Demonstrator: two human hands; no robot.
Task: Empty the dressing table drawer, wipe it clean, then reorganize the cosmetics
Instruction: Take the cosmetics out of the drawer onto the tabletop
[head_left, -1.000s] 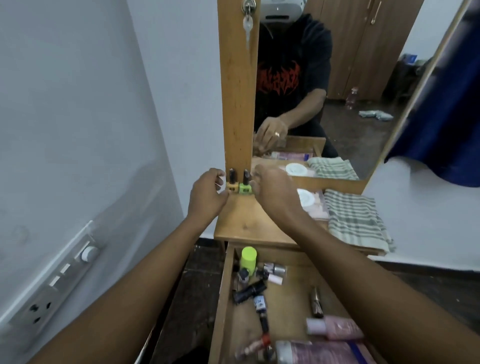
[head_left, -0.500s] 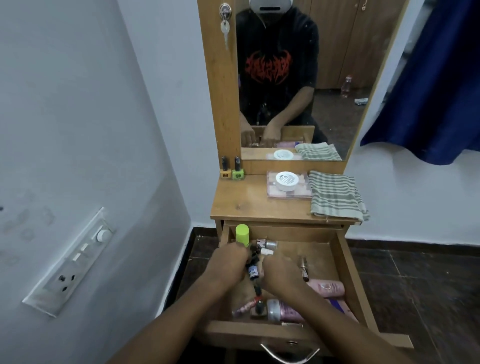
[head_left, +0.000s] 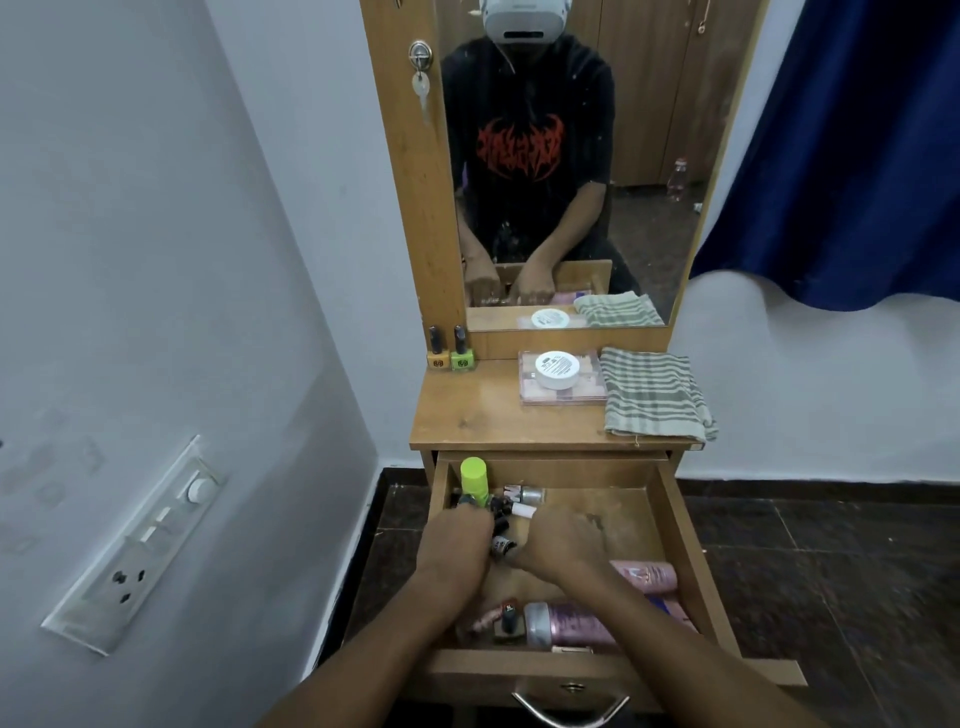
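Change: a second ago both hands were at the back of the tabletop (head_left: 467, 410), by the two nail polishes (head_left: 462, 358) next to the mirror frame; now both are down in the drawer (head_left: 678, 519), lower centre of the frame.
Meaning: emptying is under way but not near done, since small bottles, a lime-capped bottle (head_left: 474, 475) and pink bottles (head_left: 647, 574) still lie inside.
Left hand (head_left: 457, 540): curled over the cluster of small bottles in the drawer's upper left; what it grips is hidden, so I cannot tell.
Right hand (head_left: 561, 545): fingertips pinch a small dark bottle (head_left: 501, 545) that sits between the two hands.
Edges: the drawer walls hem in both wrists, and the tabletop's front lip hangs just above the drawer's back.
Open room: bare wood on the tabletop, left of the white jar (head_left: 557, 366) and striped cloth (head_left: 654, 397) — in front of the polishes.
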